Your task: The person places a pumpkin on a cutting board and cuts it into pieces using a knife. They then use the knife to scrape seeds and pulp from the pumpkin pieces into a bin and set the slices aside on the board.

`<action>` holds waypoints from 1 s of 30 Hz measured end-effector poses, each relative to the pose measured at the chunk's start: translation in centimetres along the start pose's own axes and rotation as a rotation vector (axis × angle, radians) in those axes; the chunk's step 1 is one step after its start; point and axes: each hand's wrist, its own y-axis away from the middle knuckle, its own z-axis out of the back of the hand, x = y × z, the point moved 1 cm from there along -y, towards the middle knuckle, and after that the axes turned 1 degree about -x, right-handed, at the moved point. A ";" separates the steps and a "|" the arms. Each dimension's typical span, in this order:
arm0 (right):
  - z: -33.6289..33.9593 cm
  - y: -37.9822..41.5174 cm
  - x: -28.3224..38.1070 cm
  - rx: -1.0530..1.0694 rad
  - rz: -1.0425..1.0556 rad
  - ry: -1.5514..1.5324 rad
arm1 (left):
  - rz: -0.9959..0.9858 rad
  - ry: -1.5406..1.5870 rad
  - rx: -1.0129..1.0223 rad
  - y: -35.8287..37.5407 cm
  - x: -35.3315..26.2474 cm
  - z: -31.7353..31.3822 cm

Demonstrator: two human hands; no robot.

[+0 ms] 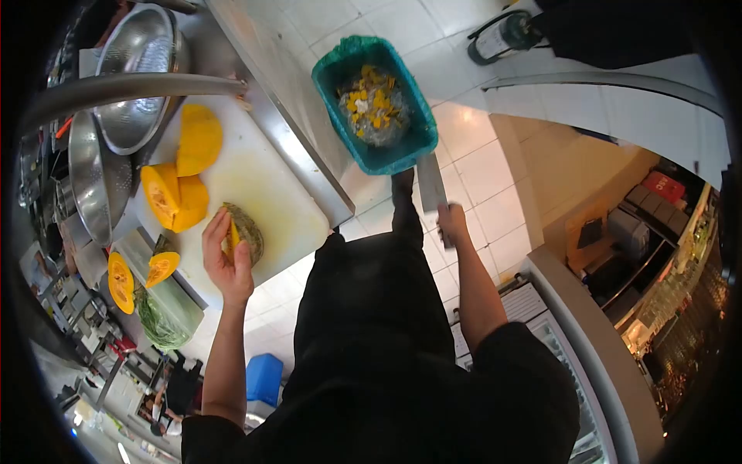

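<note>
My left hand [227, 259] is closed around a piece of pumpkin with mottled green rind [247, 234], which rests on the white cutting board [282, 213]. Peeled orange pumpkin pieces [199, 141] lie farther up the board, and another cut piece [161, 188] shows its seeds. My right hand [453, 223] grips the handle of a large knife [430, 184], held away from the board over the floor. The blade points toward the green-lined bin [427, 139], which has orange scraps inside.
Metal bowls [127, 133] stand at the upper left. Cut pumpkin wedges [121, 282] and wrapped greens [160, 325] lie at the lower left. A blue container [264, 377] is below. A fire extinguisher [498, 39] stands at the upper right. Another person [182, 384] is in the background.
</note>
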 end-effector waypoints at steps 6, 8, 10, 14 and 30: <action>6.4 18.6 7.4 -0.162 0.384 0.145 | -0.108 0.057 0.043 0.0 1.3 0.3; 6.1 23.5 12.9 -0.101 0.593 0.171 | -0.197 -0.003 0.098 -0.5 0.2 1.0; 4.6 27.8 18.0 -0.044 0.781 0.239 | -0.227 0.001 0.083 -0.2 0.6 1.3; -0.3 33.6 23.8 -0.033 1.193 0.368 | -0.320 -0.081 0.094 -0.4 -1.2 2.1; -6.4 38.1 26.7 0.036 1.044 1.064 | -0.398 -0.104 0.101 0.7 -0.6 0.4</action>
